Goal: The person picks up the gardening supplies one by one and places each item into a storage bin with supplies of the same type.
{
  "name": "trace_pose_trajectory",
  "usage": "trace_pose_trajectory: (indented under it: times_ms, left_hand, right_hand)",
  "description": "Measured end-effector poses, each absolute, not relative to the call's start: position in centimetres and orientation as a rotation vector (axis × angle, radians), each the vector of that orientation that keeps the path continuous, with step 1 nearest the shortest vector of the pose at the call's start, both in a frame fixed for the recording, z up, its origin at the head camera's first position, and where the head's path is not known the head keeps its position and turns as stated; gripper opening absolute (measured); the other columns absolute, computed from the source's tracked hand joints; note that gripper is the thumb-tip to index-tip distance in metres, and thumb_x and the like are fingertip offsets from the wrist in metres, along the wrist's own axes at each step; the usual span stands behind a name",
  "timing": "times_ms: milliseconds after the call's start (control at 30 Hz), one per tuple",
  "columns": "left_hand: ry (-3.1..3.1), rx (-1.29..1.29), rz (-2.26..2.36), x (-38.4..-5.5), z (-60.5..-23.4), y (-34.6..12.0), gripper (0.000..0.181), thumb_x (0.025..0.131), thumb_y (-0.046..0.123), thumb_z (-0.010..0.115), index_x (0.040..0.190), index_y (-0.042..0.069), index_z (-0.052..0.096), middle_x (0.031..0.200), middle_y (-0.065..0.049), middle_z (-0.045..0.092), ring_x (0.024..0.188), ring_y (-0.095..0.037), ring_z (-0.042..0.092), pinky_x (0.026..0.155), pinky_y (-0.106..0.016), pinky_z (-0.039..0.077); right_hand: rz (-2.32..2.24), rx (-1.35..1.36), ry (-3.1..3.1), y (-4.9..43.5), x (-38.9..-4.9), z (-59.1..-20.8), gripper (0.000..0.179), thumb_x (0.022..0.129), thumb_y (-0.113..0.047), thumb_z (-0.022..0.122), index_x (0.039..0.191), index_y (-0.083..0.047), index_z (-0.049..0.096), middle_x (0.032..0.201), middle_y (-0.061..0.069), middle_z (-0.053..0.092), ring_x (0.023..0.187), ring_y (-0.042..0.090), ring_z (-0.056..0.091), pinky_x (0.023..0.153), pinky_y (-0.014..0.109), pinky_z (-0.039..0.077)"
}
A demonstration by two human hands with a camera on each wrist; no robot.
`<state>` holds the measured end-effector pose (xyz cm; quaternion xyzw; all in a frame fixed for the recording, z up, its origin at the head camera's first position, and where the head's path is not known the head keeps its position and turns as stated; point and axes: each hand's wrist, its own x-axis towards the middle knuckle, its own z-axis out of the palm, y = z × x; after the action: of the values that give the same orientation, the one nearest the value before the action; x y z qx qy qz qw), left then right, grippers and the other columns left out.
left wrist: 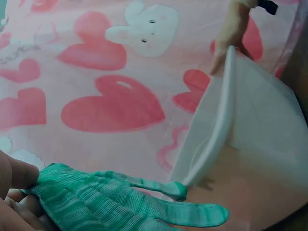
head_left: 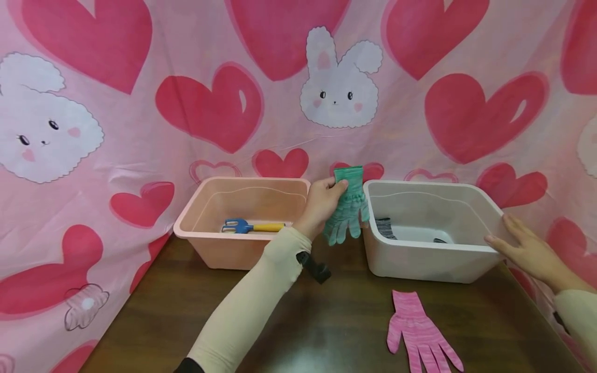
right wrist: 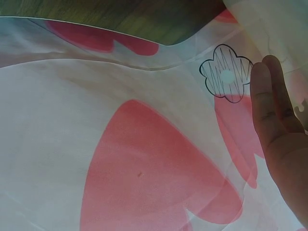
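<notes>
My left hand (head_left: 322, 204) pinches a green knitted glove (head_left: 347, 210) by its cuff, between the two bins. The glove's fingers hang down at the white bin's left side; in the left wrist view the green glove (left wrist: 106, 199) stretches out from the fingertips. My right hand (head_left: 531, 251) touches the right end of the white bin (head_left: 429, 264). In the right wrist view, the right hand's fingers (right wrist: 264, 101) are straight. Inside the white bin lie a dark grey knitted piece (head_left: 385, 228) and a small dark object (head_left: 439, 240), both partly hidden by the front wall.
A peach bin (head_left: 224, 254) stands to the left, with a blue-headed, yellow-handled hand fork (head_left: 254, 226) inside. One pink knitted glove (head_left: 420, 331) lies flat on the dark wooden table (head_left: 317, 321) in front of the white bin. Behind hangs a pink cloth (head_left: 280, 119) with hearts and rabbits.
</notes>
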<state>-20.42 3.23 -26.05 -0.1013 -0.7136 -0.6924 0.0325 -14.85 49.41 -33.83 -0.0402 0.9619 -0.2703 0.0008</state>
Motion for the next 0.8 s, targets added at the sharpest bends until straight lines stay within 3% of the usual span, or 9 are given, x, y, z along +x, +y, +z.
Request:
trace_pose_trajectory:
  times_ms: [267,467,633,800]
  left_hand:
    - [-2.038,-0.197,-2.371,-22.8,-24.1,5.4,0.029,0.104,0.025,0.059,0.112,0.000,0.071,0.085,-0.003,0.064,0.075,-0.015,0.057,0.071,-0.030,0.049]
    - [-1.934,-0.224,-2.450,-24.4,-22.8,7.0,0.032,0.105,0.029,0.057,0.119,0.004,0.071,0.096,-0.003,0.066,0.084,-0.015,0.058,0.080,-0.032,0.049]
    - [-1.894,-0.211,-2.489,-25.7,-22.0,8.2,0.035,0.105,0.028,0.058,0.129,0.005,0.069,0.105,-0.001,0.066,0.088,-0.011,0.057,0.085,-0.029,0.049]
    - [-1.762,-0.158,-2.597,-26.7,-21.8,9.8,0.034,0.104,0.024,0.059,0.130,0.004,0.068,0.107,-0.010,0.072,0.087,-0.016,0.063,0.087,-0.032,0.054]
  right_hand:
    - [-0.861,-0.094,3.002,49.5,-14.6,-34.1,0.092,0.102,-0.049,0.052,0.159,-0.014,-0.012,0.159,0.032,-0.016,0.138,0.066,-0.008,0.090,0.088,0.011]
    - [-0.861,-0.042,2.979,49.7,-14.5,-33.9,0.096,0.100,-0.053,0.054,0.158,-0.021,-0.015,0.160,0.029,-0.019,0.138,0.067,-0.008,0.087,0.088,0.017]
    - [-0.871,-0.056,2.991,49.6,-14.6,-33.6,0.095,0.100,-0.052,0.054,0.158,-0.022,-0.015,0.161,0.029,-0.017,0.138,0.066,-0.008,0.089,0.088,0.015]
    - [-0.867,-0.076,3.004,49.4,-14.6,-33.7,0.096,0.100,-0.051,0.055,0.159,-0.019,-0.013,0.161,0.030,-0.015,0.139,0.065,-0.006,0.090,0.088,0.015]
